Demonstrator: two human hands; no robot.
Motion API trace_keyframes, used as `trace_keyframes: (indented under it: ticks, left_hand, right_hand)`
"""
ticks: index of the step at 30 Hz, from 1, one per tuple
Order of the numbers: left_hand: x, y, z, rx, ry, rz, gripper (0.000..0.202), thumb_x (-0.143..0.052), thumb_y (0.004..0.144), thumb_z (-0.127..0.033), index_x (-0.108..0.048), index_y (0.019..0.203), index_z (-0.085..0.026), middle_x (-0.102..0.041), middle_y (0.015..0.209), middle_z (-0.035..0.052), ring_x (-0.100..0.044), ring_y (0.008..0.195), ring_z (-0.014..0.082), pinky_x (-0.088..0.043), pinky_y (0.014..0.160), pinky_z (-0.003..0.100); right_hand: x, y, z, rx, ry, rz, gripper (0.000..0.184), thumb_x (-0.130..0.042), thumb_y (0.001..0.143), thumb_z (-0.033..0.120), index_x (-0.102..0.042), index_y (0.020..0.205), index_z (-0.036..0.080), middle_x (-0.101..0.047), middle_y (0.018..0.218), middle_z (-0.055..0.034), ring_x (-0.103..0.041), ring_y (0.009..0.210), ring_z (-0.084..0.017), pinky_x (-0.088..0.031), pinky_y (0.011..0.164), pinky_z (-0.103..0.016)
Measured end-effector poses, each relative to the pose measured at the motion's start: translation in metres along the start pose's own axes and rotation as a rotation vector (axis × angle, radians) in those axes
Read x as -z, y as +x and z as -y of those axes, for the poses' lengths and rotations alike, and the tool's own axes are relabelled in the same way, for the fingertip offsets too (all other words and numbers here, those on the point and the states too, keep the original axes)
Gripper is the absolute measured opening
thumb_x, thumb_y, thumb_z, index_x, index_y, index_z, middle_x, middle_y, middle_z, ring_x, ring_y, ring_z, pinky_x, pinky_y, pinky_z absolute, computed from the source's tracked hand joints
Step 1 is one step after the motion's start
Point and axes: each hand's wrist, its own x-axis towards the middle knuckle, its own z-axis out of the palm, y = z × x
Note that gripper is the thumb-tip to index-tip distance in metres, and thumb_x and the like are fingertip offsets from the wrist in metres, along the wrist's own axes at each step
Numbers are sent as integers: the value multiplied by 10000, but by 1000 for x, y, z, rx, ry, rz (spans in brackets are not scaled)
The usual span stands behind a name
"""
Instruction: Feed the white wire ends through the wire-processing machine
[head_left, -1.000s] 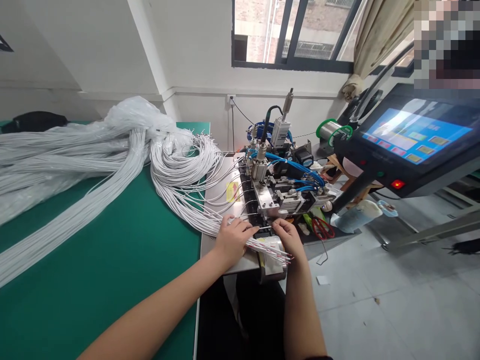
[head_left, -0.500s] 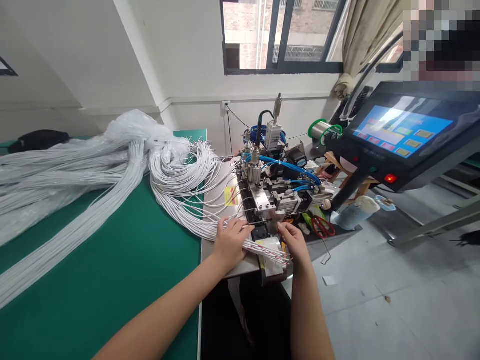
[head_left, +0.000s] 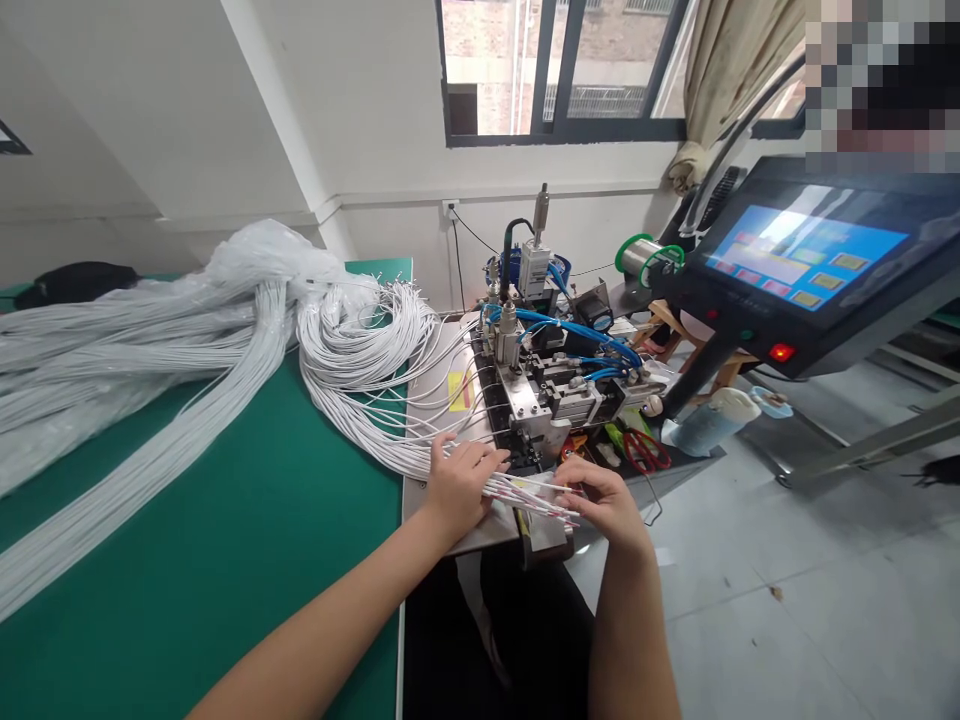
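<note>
A bundle of white cables (head_left: 360, 425) runs from the green table to the front of a bench machine (head_left: 525, 385). My left hand (head_left: 463, 485) is closed around this bundle near its free ends, which stick out to the right and carry reddish marks. At those cable ends (head_left: 551, 500), my right hand (head_left: 604, 498) has thumb and fingertips pinched on a cable tip. Just behind both hands stands the machine's metal front, with several single cables lying across its left edge.
A green table (head_left: 300, 560) bears more cables in clear plastic (head_left: 247, 265). To the right are a touch screen (head_left: 810, 255) on a post, red-handled scissors (head_left: 645, 450), a wire spool (head_left: 643, 258) and a light blue roll (head_left: 712, 420). A blurred-out person is at the upper right.
My right hand has moved from the machine's front down and right to the cable ends. The left hand keeps its hold on the bundle, nearly in place.
</note>
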Motion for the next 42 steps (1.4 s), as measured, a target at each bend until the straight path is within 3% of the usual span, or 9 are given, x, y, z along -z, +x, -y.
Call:
trace_keyframes:
  ticks: [2,7,12,17,23,25,28,32,42]
  left_hand:
    - [-1,0,1,-24,-4,9,293,-509,848,-172,-607,1114,-247,-686,951,20,-621,885,192,-264,933,430]
    - [-2,-2,4,-145,-12,11,489,-483,790,-82,-522,1254,-231,-673,1021,42,-613,926,187,-306,883,379]
    - [-5,-5,6,-147,-59,-57,355,-461,825,-103,-575,1138,-226,-688,949,23,-625,852,166,-295,922,379]
    - [-7,-6,5,-114,-41,-10,361,-489,724,-91,-599,1040,-229,-670,810,-3,-601,746,162,-286,938,384]
    - [-1,-3,2,-118,11,74,432,-520,648,-104,-595,1052,-237,-663,830,6,-584,816,193,-263,954,407]
    - [1,-3,1,-122,20,83,483,-529,646,-116,-577,1110,-240,-665,841,7,-581,836,203,-256,960,422]
    - [2,-3,-1,-108,39,81,534,-538,648,-143,-555,1173,-239,-665,833,12,-579,845,217,-245,973,449]
    - [1,-4,-2,-73,66,72,501,-548,653,-162,-586,1148,-232,-660,818,21,-580,846,228,-227,991,477]
    - [-3,-5,-3,0,103,48,370,-562,679,-173,-647,1035,-225,-644,804,34,-572,840,233,-197,1006,519]
  right_hand:
    - [-4,0,-1,-41,41,-87,83,-742,746,284,-727,785,213,-645,753,-39,-552,703,-179,-426,637,-294]
    - [-19,6,-8,-206,142,-498,128,-749,735,330,-707,766,213,-662,767,-22,-577,716,-164,-452,671,-279]
    - [-28,12,-8,-228,150,-625,195,-753,721,370,-730,803,195,-697,793,-44,-617,765,-195,-473,735,-316]
    - [-32,11,-8,-176,123,-609,213,-694,781,383,-736,850,186,-698,762,-50,-621,754,-195,-473,714,-311]
    - [-25,11,-16,-266,323,-449,259,-695,750,425,-698,785,168,-620,636,-19,-435,463,-94,-339,445,-231]
    - [-20,12,-17,-275,262,-399,258,-693,747,426,-684,780,170,-620,653,-22,-458,492,-106,-352,464,-234]
    - [-15,13,-17,-254,-11,-356,263,-674,764,427,-679,802,166,-641,725,-45,-536,614,-157,-406,556,-259]
    - [-14,18,-15,-205,-272,-310,255,-620,808,419,-655,777,169,-599,673,-21,-484,582,-147,-370,548,-257]
    - [-21,33,-25,-197,-64,-195,253,-538,820,364,-483,647,189,-414,625,32,-395,598,-123,-312,563,-238]
